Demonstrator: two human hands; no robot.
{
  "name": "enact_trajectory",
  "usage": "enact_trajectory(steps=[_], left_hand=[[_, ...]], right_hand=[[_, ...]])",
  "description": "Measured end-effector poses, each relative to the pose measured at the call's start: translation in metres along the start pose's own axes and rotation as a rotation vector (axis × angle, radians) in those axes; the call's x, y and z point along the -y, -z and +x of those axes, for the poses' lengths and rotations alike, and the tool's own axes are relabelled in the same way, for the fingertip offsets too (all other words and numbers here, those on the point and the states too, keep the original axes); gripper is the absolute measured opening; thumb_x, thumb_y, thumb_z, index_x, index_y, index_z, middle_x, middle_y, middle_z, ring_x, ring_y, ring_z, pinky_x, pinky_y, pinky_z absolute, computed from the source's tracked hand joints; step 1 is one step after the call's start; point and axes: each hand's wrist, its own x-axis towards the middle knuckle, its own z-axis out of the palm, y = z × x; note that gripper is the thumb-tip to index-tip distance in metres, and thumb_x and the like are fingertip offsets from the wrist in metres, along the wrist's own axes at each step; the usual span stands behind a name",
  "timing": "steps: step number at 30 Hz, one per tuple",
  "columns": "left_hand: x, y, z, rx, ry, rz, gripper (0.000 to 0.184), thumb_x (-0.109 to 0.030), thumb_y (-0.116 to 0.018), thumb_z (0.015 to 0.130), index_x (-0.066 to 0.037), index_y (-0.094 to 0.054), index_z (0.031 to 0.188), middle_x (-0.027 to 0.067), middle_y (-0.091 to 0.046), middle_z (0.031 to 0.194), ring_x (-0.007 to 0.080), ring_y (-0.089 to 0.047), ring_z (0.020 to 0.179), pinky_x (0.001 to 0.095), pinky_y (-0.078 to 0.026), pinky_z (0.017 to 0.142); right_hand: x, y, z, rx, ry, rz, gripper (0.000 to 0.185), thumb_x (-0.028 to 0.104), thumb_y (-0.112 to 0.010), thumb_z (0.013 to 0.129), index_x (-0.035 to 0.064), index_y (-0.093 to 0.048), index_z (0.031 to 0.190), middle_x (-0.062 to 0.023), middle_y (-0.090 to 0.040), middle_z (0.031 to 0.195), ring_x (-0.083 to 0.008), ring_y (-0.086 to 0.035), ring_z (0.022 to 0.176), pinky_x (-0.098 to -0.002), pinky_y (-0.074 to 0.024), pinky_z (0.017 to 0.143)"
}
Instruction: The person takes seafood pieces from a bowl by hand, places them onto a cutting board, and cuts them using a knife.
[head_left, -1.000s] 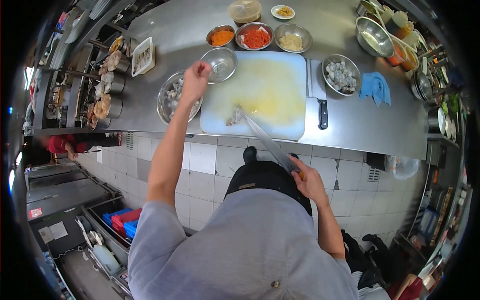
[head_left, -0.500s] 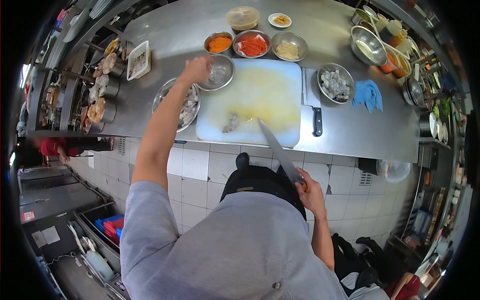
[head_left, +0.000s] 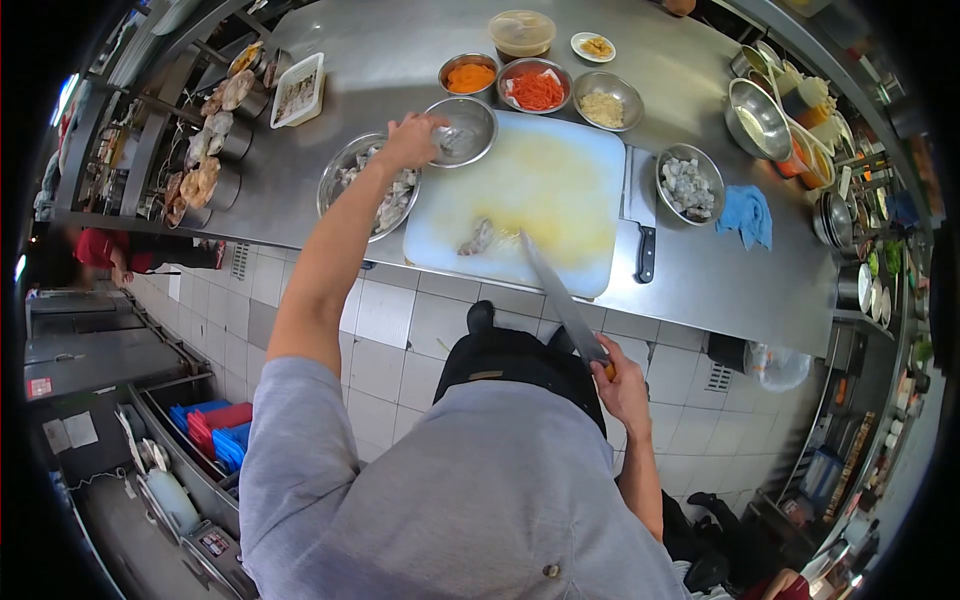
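Note:
My left hand (head_left: pixel 411 141) is over the left rim of a small metal bowl (head_left: pixel 478 152), its fingers apart and nothing visible in them. Beneath that forearm, a larger metal bowl (head_left: pixel 332 190) holds raw, greyish shrimp. Gripped by its yellow handle in my right hand (head_left: pixel 624 384) is a long kitchen knife (head_left: pixel 560 302). Its tip rests at or just above the front of the white, yellow-stained cutting board (head_left: pixel 545 160). A raw shrimp (head_left: pixel 474 238) lies on the board, left of the tip.
Behind the board stand bowls of orange food (head_left: pixel 469 76), red shreds (head_left: pixel 536 90) and chopped pale food (head_left: pixel 602 108). To the right lie a cleaver (head_left: pixel 641 190), a bowl of cut shrimp (head_left: pixel 688 184) and a blue cloth (head_left: pixel 744 215). People are at both sides.
The view has turned slightly, shifting the counter. My left hand's fingers have spread from a more closed shape over the small bowl. My right hand still holds the knife in nearly the same place.

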Motion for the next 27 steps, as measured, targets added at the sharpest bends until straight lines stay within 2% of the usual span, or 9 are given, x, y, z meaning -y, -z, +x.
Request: enact_trajectory(steps=[4,7,9,11,14,17,20,24,27], left_hand=[[-0.001,0.0,-0.003,-0.148,0.081,-0.207,0.022,-0.015,-0.071,0.091,-0.011,-0.079,0.111,0.0126,-0.08,0.106,0.0319,-0.072,0.111,0.0501,-0.052,0.099],[-0.047,0.005,-0.05,-0.209,0.179,-0.437,0.017,-0.022,-0.072,0.094,-0.006,-0.079,0.096,0.0155,-0.077,0.086,0.0348,-0.075,0.084,0.0482,-0.058,0.078],[-0.06,-0.036,-0.09,-0.211,0.177,-0.387,0.021,-0.024,-0.074,0.095,-0.004,-0.075,0.087,0.0172,-0.074,0.078,0.0376,-0.072,0.069,0.0512,-0.057,0.065],[-0.082,-0.066,-0.127,-0.189,0.135,-0.303,0.023,-0.024,-0.076,0.095,-0.004,-0.072,0.085,0.0165,-0.074,0.079,0.0379,-0.071,0.072,0.0512,-0.055,0.067],[-0.098,-0.108,-0.15,-0.248,0.104,-0.436,0.026,-0.028,-0.082,0.093,-0.004,-0.072,0.091,0.012,-0.072,0.082,0.0335,-0.069,0.078,0.0462,-0.054,0.074],[-0.109,-0.105,-0.159,-0.228,0.128,-0.373,0.03,-0.032,-0.086,0.089,-0.008,-0.074,0.102,0.0077,-0.072,0.095,0.0316,-0.067,0.094,0.0459,-0.05,0.085],[-0.104,-0.1,-0.173,-0.228,0.026,-0.27,0.04,-0.036,-0.089,0.084,-0.011,-0.074,0.112,0.0056,-0.07,0.107,0.0292,-0.064,0.108,0.0454,-0.046,0.093],[-0.101,-0.088,-0.187,-0.206,0.179,-0.423,0.039,-0.031,-0.09,0.082,-0.011,-0.075,0.112,0.0065,-0.067,0.114,0.0304,-0.06,0.116,0.0466,-0.044,0.095],[-0.099,-0.095,-0.192,-0.247,0.199,-0.536,0.032,-0.024,-0.088,0.083,-0.011,-0.076,0.109,0.0051,-0.068,0.113,0.0302,-0.06,0.116,0.0461,-0.043,0.097]], right_hand=[[-0.013,-0.005,-0.002,-0.019,0.037,0.004,0.042,0.009,-0.072,0.097,0.0085,-0.065,0.138,-0.0254,-0.077,0.096,-0.0457,-0.076,0.091,-0.0467,-0.0588,0.081],[-0.015,-0.007,-0.003,-0.038,0.029,-0.024,0.034,0.01,-0.071,0.098,0.0054,-0.066,0.131,-0.0252,-0.076,0.093,-0.0463,-0.075,0.086,-0.0468,-0.0581,0.078],[-0.015,-0.011,-0.002,-0.09,0.067,-0.014,0.03,0.01,-0.071,0.098,0.0043,-0.066,0.127,-0.025,-0.076,0.091,-0.0467,-0.074,0.084,-0.0471,-0.0577,0.076],[-0.011,-0.012,0.001,-0.112,0.058,-0.022,0.029,0.01,-0.071,0.099,0.0039,-0.066,0.126,-0.0248,-0.076,0.091,-0.0463,-0.074,0.085,-0.047,-0.0579,0.076],[-0.011,-0.015,0.006,-0.117,0.06,-0.01,0.028,0.01,-0.071,0.099,0.0038,-0.066,0.126,-0.0245,-0.076,0.092,-0.0458,-0.075,0.086,-0.0468,-0.0581,0.077],[-0.004,-0.016,0.017,-0.11,0.113,-0.049,0.029,0.011,-0.072,0.099,0.0044,-0.067,0.127,-0.0238,-0.077,0.094,-0.0451,-0.075,0.088,-0.0466,-0.0584,0.077],[0.003,-0.018,0.03,-0.118,0.214,-0.132,0.029,0.01,-0.07,0.099,0.0059,-0.066,0.128,-0.0219,-0.077,0.098,-0.0442,-0.075,0.087,-0.048,-0.0582,0.075],[0.023,-0.018,0.048,-0.117,0.407,-0.317,0.031,0.007,-0.067,0.099,0.0079,-0.065,0.13,-0.0185,-0.075,0.102,-0.0433,-0.072,0.083,-0.0522,-0.0571,0.071],[0.04,-0.013,0.055,-0.047,0.366,-0.565,0.033,0.004,-0.066,0.096,0.0081,-0.065,0.129,-0.016,-0.072,0.104,-0.0405,-0.072,0.085,-0.0528,-0.0574,0.071]])
